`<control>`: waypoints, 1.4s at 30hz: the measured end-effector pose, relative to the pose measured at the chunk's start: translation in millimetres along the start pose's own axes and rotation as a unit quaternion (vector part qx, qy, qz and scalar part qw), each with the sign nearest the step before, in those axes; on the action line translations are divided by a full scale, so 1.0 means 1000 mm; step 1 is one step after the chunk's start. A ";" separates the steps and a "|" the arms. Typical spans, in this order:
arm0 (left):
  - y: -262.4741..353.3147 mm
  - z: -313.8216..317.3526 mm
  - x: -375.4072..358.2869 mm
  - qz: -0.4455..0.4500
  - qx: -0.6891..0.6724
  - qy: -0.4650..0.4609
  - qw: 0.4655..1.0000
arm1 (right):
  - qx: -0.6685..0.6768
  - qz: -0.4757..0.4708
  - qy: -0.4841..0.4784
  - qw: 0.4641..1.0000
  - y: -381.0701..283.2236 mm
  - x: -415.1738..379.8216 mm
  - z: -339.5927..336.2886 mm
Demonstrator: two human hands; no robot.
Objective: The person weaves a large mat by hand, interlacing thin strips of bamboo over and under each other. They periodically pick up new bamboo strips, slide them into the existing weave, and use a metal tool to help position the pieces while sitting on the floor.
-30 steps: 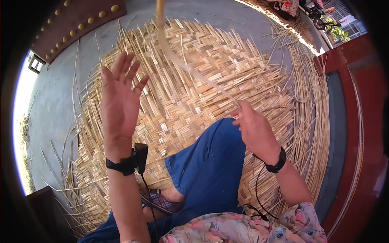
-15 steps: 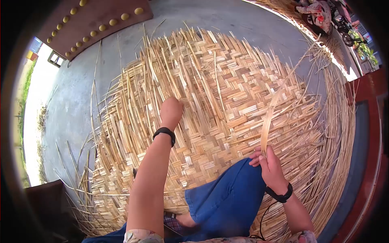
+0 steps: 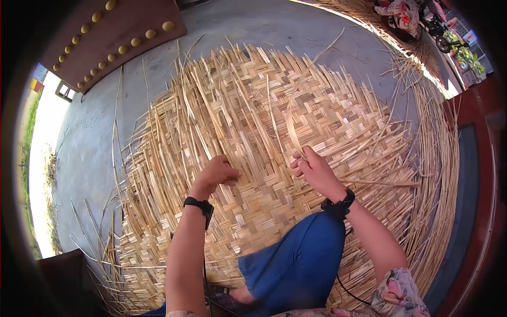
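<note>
A large mat of flat tan reed strips, woven in a zigzag pattern, spreads over the floor under both hands. My right hand pinches the near end of a long pale reed strip, which rises in a bend and reaches out past the mat's far edge. To the left, my left hand is low over the weave with its fingers curled inward; whether a strip lies between them is hidden. Long loose strips run over the mat beyond my left hand.
My knee in blue cloth rests on the mat's near part. Loose reeds lie in a long bundle at the right. A studded brown door panel stands at the back left on the grey floor. A motorbike is at the top right.
My right hand has moved left and away from my knee, carrying the pale strip over the mat's middle. My left hand has drawn back a little toward me.
</note>
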State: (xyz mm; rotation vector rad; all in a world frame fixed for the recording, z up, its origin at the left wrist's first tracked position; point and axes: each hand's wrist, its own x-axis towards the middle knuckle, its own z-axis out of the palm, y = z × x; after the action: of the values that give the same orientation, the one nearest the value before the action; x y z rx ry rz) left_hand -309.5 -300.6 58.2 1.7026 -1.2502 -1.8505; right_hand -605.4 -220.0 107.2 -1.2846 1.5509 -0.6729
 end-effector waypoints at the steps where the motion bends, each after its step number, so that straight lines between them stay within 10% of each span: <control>1: -0.003 0.001 0.002 -0.003 0.023 0.000 1.000 | -0.016 0.004 -0.017 1.000 -0.002 0.016 0.007; 9: -0.040 0.040 -0.010 0.198 0.029 0.171 0.965 | -0.120 -0.052 -0.015 0.991 0.020 0.100 0.054; 13: 0.007 0.046 -0.040 0.040 0.047 0.161 0.985 | -0.227 -0.015 -0.049 0.973 -0.011 0.090 0.048; 16: 0.014 0.049 -0.047 0.131 -0.028 0.161 0.978 | -0.246 -0.006 -0.095 0.965 -0.004 0.092 0.050; 22: -0.020 0.024 -0.011 0.044 -0.061 0.036 0.997 | 0.096 0.091 -0.152 0.980 0.006 0.068 0.047; 25: 0.020 0.020 -0.018 0.140 -0.458 -0.091 0.873 | 0.109 0.049 -0.203 0.972 0.009 0.053 0.035; 28: 0.030 -0.001 0.007 0.019 -0.410 -0.313 0.856 | 0.094 0.045 -0.244 0.964 -0.015 0.039 0.023; 37: 0.010 0.019 0.028 -0.056 -0.369 -0.221 0.901 | -0.079 -0.160 -0.176 0.968 0.014 0.026 0.035; 42: 0.010 0.018 0.023 -0.019 -0.366 -0.235 0.900 | -0.033 -0.045 -0.233 0.971 0.025 0.075 0.031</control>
State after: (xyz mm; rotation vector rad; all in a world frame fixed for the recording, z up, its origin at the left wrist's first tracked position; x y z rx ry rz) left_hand -334.4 -316.8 49.4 0.9057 -0.5021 -2.4183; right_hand -584.9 -278.9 48.9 -1.4463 1.1426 -0.3411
